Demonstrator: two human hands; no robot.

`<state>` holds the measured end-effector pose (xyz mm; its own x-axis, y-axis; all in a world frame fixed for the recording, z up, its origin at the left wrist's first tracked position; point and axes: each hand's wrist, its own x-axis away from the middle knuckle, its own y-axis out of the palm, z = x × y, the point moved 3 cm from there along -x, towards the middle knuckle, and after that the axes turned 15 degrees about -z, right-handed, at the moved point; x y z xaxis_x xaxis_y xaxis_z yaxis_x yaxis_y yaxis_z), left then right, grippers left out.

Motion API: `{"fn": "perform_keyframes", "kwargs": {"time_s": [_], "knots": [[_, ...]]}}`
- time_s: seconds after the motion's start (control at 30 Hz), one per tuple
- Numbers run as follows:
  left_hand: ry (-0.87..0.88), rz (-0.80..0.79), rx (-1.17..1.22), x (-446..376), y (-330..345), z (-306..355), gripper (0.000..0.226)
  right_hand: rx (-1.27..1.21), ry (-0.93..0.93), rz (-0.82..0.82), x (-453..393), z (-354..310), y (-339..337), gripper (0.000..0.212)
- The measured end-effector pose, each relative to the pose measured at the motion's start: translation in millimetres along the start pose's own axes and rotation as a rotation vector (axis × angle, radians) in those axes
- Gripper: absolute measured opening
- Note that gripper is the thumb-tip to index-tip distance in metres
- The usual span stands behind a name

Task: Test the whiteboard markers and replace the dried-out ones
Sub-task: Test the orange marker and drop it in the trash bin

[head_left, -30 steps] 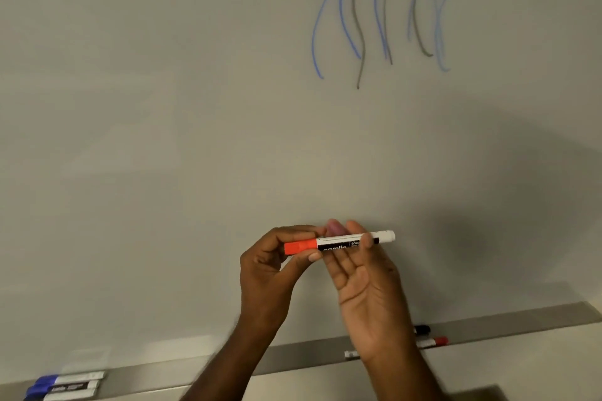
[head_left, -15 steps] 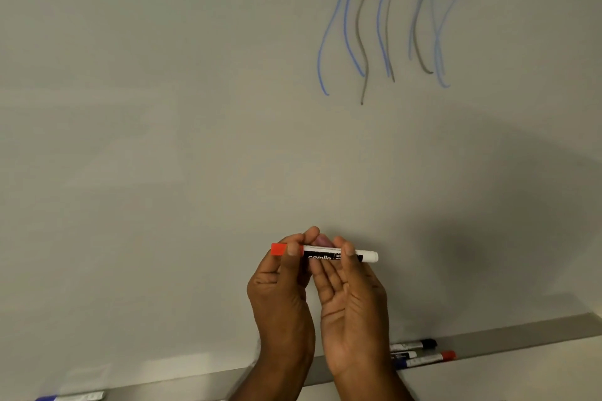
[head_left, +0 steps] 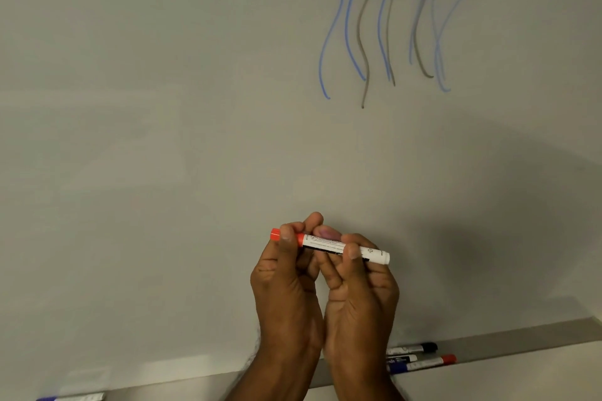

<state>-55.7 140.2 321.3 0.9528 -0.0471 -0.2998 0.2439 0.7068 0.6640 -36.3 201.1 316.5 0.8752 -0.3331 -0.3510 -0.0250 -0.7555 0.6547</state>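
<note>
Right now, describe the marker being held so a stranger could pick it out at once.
Start at the whiteboard, below the wavy blue and grey test lines. In front of its lower middle, the left hand and right hand hold one marker nearly level. Unlike the markers in the tray below, it is off the ledge, white-barrelled with an orange-red cap pointing left.

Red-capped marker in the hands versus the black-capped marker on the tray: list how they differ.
The red-capped marker is gripped by the left hand and right hand; the black-capped marker lies on the tray. Cap colours differ, and the red cap points left while the black cap points right. Both are capped, with white barrels.
</note>
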Motion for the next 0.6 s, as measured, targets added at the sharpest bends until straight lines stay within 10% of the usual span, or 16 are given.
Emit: {"fn": "perform_keyframes", "kwargs": {"time_s": [0.2,0.6], "knots": [[0.298,0.162,-0.033,-50.0,-57.5,64.4,0.029,-0.247,-0.022,0.233,-24.9,-40.2,-43.1,0.014],[0.323,-0.236,-0.41,-56.2,-33.5,59.5,0.023,-0.142,-0.038,0.097,-35.5,-56.2,-17.1,0.022]]}}
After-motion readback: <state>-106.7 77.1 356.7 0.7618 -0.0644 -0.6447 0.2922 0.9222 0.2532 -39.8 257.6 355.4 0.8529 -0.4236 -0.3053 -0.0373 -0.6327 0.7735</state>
